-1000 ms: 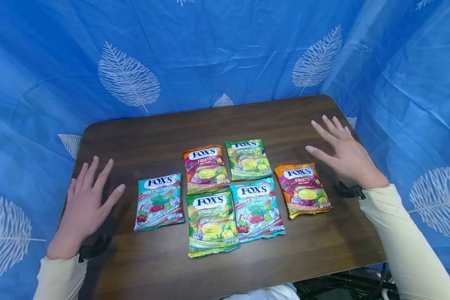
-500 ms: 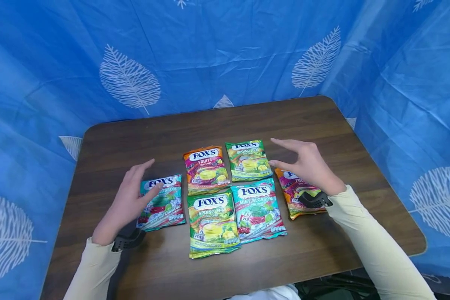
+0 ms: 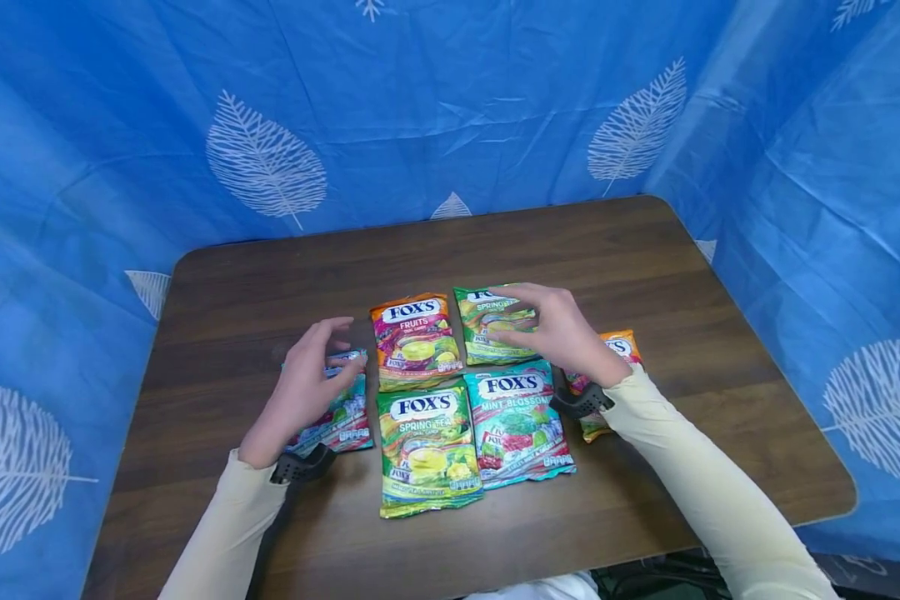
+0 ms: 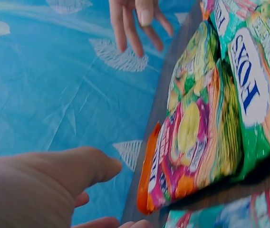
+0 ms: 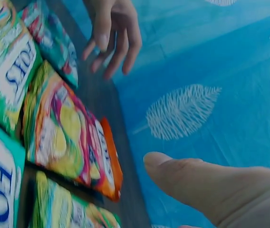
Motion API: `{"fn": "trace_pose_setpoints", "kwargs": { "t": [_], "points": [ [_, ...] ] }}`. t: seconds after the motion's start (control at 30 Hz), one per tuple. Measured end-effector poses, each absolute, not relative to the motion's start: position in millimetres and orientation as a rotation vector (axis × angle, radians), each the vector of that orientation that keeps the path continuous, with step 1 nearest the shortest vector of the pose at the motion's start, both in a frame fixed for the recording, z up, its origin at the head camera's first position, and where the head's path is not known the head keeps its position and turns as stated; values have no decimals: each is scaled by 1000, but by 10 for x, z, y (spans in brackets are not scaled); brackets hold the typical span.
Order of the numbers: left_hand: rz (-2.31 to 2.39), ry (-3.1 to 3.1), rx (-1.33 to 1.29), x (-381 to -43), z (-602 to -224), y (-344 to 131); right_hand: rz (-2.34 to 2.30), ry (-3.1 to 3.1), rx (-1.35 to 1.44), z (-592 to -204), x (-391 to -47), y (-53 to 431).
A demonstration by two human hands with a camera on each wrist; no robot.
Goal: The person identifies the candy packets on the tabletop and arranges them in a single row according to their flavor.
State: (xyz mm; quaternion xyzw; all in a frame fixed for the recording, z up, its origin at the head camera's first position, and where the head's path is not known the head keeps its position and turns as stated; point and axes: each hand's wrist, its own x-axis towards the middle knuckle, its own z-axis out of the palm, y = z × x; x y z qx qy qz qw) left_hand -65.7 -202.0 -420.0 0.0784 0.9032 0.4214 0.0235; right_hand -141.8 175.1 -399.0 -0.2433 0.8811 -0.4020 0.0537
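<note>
My left hand [image 3: 300, 387] is above the left teal Mint Blossom candy bag [image 3: 348, 421] and hides part of it. Its fingers are loosely bent with nothing between them. Over the back green Spring Tea candy bag [image 3: 480, 342] is my right hand [image 3: 558, 333], thumb and fingers apart and holding nothing. Between the hands lies an orange Fruits candy bag [image 3: 417, 346]. In front of it are another green Spring Tea bag [image 3: 427, 454] and a second teal Mint Blossom bag [image 3: 521, 433]. My right wrist partly covers another orange Fruits bag [image 3: 622, 343].
All the bags lie face up on a dark brown wooden table [image 3: 307, 275] with rounded corners. A blue curtain [image 3: 450, 108] with white leaf prints hangs behind and at both sides. Dark cables [image 3: 660, 575] show below the front edge.
Both hands have come inward from the table's sides, the left to the right and the right to the left. Their spread fingers have become more bent. The bags keep their arrangement.
</note>
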Motion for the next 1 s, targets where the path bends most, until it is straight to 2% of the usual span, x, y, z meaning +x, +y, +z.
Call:
{"fn": "trace_pose_setpoints", "kwargs": {
  "t": [0.23, 1.0],
  "points": [
    [1288, 2751, 194, -712, -4248, -1877, -1324, 2540, -729, -4070, -1430, 1544],
    [1102, 2705, 89, -891, -4294, -1548, -1141, 2527, -601, -4255, -1436, 1043]
  ]
}}
